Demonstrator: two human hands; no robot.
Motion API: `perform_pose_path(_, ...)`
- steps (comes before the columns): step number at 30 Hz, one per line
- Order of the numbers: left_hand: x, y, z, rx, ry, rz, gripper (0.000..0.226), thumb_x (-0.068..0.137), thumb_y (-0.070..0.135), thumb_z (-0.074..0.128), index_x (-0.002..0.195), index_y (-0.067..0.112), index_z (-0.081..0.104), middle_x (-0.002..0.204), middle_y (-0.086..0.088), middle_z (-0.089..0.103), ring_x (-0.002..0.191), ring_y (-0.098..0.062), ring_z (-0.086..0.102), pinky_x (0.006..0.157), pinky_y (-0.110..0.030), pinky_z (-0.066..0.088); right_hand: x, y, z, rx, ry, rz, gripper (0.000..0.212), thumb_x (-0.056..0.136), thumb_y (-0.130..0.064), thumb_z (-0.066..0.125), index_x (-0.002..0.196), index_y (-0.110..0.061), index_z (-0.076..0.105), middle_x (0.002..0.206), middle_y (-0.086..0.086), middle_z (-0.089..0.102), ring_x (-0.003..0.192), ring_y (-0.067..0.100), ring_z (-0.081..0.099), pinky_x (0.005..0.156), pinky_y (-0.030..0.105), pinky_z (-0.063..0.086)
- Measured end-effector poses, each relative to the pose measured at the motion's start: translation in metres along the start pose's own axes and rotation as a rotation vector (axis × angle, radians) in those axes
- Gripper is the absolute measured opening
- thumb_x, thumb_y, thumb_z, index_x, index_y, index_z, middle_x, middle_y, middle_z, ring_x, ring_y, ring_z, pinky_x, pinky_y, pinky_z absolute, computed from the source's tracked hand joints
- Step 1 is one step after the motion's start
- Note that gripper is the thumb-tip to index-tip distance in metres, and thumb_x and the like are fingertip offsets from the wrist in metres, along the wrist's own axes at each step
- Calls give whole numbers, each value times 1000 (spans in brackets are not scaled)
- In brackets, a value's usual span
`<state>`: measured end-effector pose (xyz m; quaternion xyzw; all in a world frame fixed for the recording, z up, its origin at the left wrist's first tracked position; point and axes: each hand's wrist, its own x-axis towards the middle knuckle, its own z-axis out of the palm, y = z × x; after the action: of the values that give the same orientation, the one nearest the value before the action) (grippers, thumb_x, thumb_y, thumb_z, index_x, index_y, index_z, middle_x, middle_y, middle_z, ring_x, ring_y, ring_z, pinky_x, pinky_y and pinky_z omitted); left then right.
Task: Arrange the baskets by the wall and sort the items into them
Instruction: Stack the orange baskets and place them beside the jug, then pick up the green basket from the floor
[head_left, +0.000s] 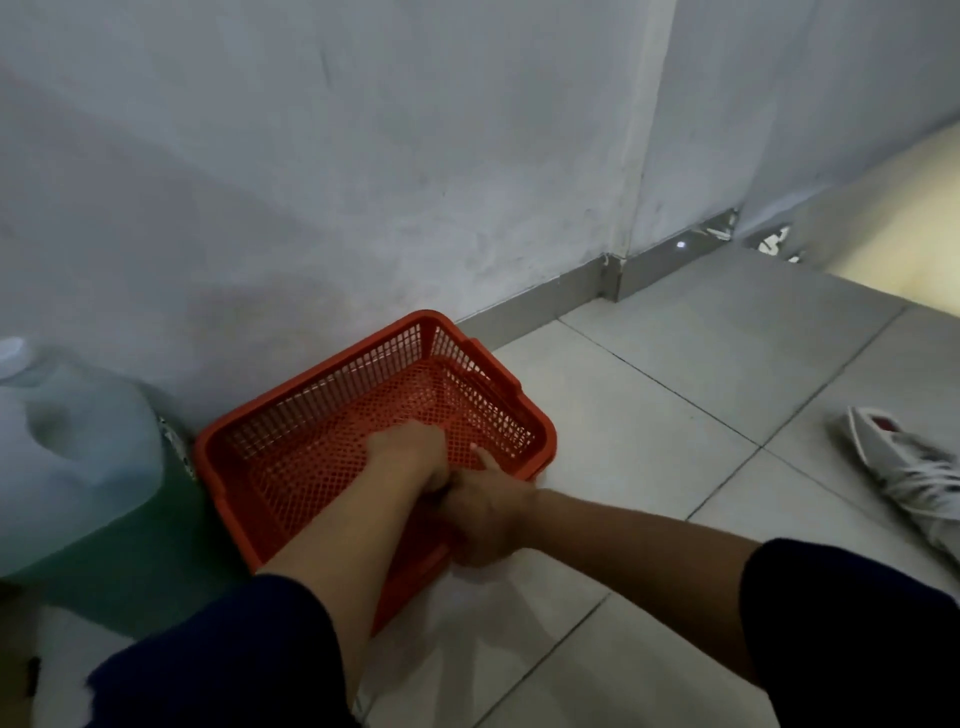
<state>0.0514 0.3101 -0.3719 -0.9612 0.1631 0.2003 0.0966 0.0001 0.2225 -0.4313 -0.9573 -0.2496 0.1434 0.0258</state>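
An orange plastic mesh basket sits on the tiled floor, its far side against the grey wall. My left hand reaches down inside it, palm down near the mesh floor by the near right wall. The blur hides whether its fingers grip anything. My right hand is closed over the basket's near right rim, thumb pointing inside. The two hands touch each other. No items lie in the basket.
A large translucent jug with green liquid stands against the wall, touching the basket's left side. A white sneaker lies on the tiles at the right. A wall corner with a metal skirting juts out behind the basket.
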Motion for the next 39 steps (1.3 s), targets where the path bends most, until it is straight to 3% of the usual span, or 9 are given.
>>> perform_pose_path(3,11,40,-12,-352,170,63,39,87,29,51,119,9,59,129,-16,58,118,-34,57,98,-41,46,-34,27,-21,11,56,165,68,81,-31,67,143,-22,40,151,6,36,141,25,28,113,62,11)
perform_pose_path(5,16,78,-23,-508,228,116,37,88,27,50,118,7,60,128,-18,59,118,-36,57,95,-39,47,-71,51,-34,-50,-6,302,69,83,-33,66,144,-22,36,151,5,36,140,24,29,113,62,12)
perform_pose_path(9,7,168,-34,-664,193,300,29,86,18,52,110,3,60,119,-18,63,108,-35,60,75,-33,45,-164,105,-48,-189,-75,601,61,87,-36,59,142,-25,34,144,2,42,133,25,39,112,59,18)
perform_pose_path(14,-31,277,-28,-534,138,620,36,89,28,50,119,8,54,126,-12,58,114,-31,56,83,-33,44,-275,142,-7,-2,20,1054,47,89,-30,53,134,-22,41,131,5,54,124,28,48,106,55,28)
perform_pose_path(19,-93,382,-16,-402,97,996,35,89,27,57,120,9,57,127,-10,60,119,-28,55,95,-31,43,-390,137,50,92,25,1241,48,85,-28,56,131,-25,44,130,3,53,122,26,50,104,53,26)
perform_pose_path(25,-152,481,10,-278,91,1138,35,88,29,56,119,12,55,121,-13,62,115,-28,55,95,-35,44,-529,135,104,255,250,1583,48,86,-30,56,131,-19,42,129,9,49,119,31,49,99,51,33)
perform_pose_path(32,-217,559,61,-236,-28,1292,27,89,25,56,111,11,60,113,-10,66,100,-24,62,76,-25,42,-646,98,162,310,484,1907,49,82,-33,60,126,-15,45,127,14,48,118,35,48,96,47,38)
perform_pose_path(35,-251,577,91,-206,-196,1346,22,91,31,56,93,12,67,92,-5,68,86,-19,62,72,-25,44,-680,77,187,366,504,2070,46,82,-40,55,118,-14,48,122,17,51,114,37,50,95,48,40)
perform_pose_path(39,-283,587,129,35,-449,1394,42,90,50,51,77,13,66,74,-2,63,69,-14,59,64,-27,44,-700,51,218,326,509,2126,51,85,-49,49,115,-8,51,116,21,55,108,38,52,90,47,43)
